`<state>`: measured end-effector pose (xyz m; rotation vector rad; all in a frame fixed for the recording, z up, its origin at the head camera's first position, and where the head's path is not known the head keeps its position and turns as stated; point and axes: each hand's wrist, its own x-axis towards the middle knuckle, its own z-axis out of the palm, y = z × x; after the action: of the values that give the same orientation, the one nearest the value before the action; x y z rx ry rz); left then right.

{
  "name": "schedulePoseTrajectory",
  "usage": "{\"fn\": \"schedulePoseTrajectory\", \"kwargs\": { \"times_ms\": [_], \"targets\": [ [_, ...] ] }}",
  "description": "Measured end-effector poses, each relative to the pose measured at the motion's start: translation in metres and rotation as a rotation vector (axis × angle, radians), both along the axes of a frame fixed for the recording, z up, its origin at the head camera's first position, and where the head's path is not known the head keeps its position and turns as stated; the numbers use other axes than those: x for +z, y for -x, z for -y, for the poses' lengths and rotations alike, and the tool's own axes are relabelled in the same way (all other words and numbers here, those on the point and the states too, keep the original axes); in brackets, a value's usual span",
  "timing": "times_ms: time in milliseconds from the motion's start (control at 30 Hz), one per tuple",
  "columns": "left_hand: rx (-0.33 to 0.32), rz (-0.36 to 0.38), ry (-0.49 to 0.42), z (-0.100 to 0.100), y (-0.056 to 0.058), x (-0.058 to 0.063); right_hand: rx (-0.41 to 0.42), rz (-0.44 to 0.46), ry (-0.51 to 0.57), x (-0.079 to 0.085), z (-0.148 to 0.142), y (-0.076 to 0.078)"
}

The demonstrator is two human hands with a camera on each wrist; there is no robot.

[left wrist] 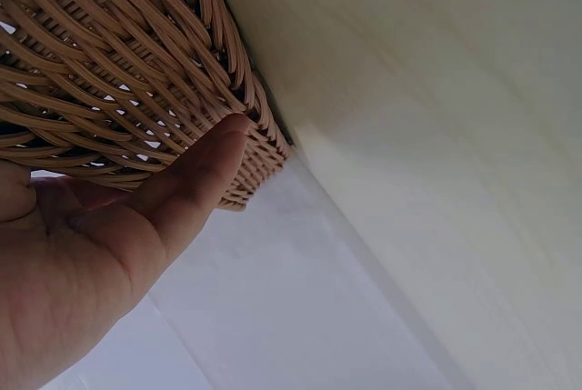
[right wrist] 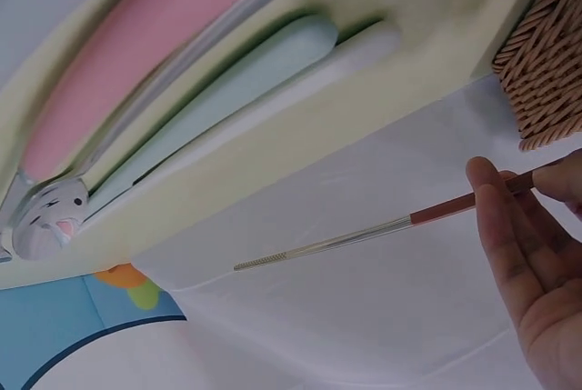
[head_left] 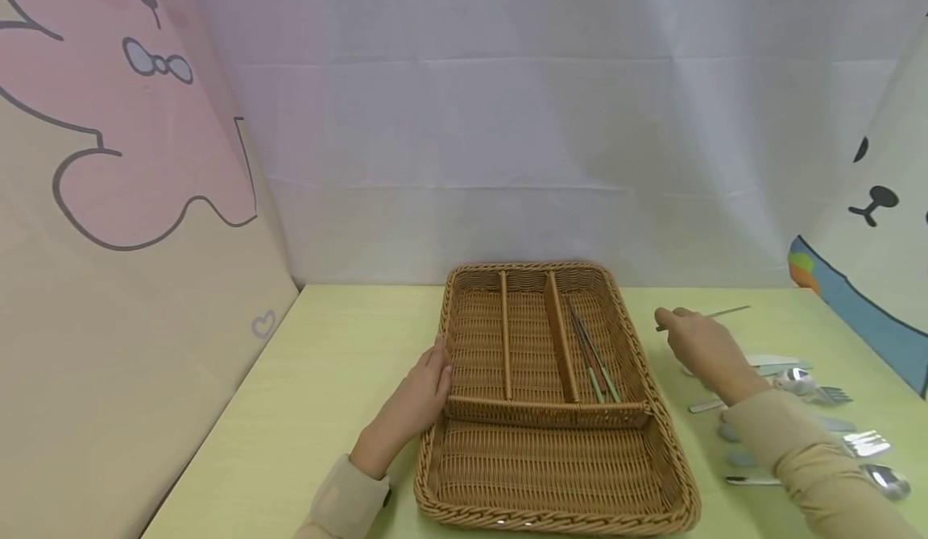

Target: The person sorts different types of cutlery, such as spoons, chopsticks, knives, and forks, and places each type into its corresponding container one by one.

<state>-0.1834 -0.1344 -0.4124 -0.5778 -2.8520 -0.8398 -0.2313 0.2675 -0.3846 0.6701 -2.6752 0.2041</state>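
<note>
My right hand [head_left: 703,350] pinches a slim metal chopstick [right wrist: 364,229] by its reddish-brown handle, right of the basket. The silvery end with a ridged tip points away from the fingers. With its fingers fairly straight, my left hand [head_left: 413,398] rests against the left side of the brown wicker basket [head_left: 670,450]; in the left wrist view those fingers lie along the woven outer wall. Dividers split the basket into three long compartments at the back and a wide one in front. Several chopsticks [head_left: 590,354] with green and reddish handles lie in the back right compartment.
Right of the basket, partly under my right forearm, lie spoons [head_left: 886,481], forks [head_left: 866,443] and knives [head_left: 772,360]. A pink handle [right wrist: 136,63] and a pale green handle [right wrist: 218,90] show close by. White cloth [head_left: 449,136] hangs behind the table.
</note>
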Motion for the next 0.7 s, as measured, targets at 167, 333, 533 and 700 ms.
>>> {"fn": "schedulePoseTrajectory", "kwargs": {
  "times_ms": [167,333,533,700],
  "targets": [
    [0.002,0.000,0.003,0.000,0.001,-0.001,0.056,-0.118,0.006,0.003,0.010,-0.003],
    [0.001,0.003,0.000,0.000,0.001,0.000,0.111,-0.212,0.007,0.007,0.021,-0.006],
    [-0.004,0.000,-0.002,0.000,0.001,-0.001,0.177,-0.283,0.003,0.012,0.034,-0.008],
    [-0.004,0.001,-0.004,0.000,0.001,-0.002,0.223,-0.299,-0.005,0.014,0.045,-0.011]
  ]
}}
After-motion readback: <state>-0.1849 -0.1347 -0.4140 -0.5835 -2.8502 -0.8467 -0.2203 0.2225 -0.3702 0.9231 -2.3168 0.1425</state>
